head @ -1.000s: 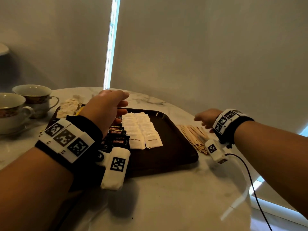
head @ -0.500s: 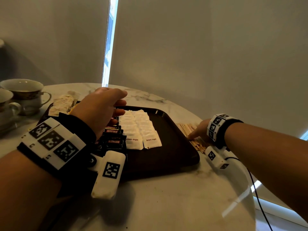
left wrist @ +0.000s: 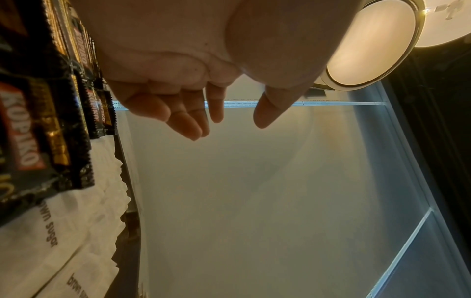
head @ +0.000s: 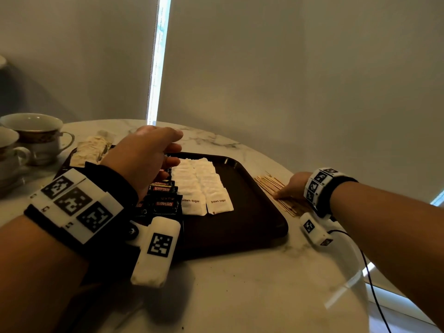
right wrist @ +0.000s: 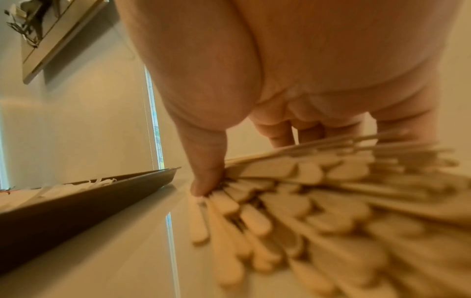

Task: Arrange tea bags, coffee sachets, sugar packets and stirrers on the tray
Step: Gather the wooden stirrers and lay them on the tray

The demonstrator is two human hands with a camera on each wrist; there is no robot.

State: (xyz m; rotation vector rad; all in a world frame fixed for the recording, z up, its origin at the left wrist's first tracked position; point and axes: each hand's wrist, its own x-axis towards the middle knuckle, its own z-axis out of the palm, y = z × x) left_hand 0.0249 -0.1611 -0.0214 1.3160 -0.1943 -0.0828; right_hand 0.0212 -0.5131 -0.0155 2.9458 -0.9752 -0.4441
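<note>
On the marble table (head: 240,296), beside the tray (head: 254,212), the stirrers (head: 268,183) are now touched by the lowered right hand (head: 293,186), fingers apart, pickup judged imminent; the left hand (head: 141,159) is held slack, empty.

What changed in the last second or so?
The right hand came down onto the wooden stirrers lying on the table beside the tray. Its thumb and fingers now touch the pile, with nothing lifted yet. The left hand still hovers empty over the Kopiko coffee sachets. The sachets and brown sugar packets lie in their rows as before.
</note>
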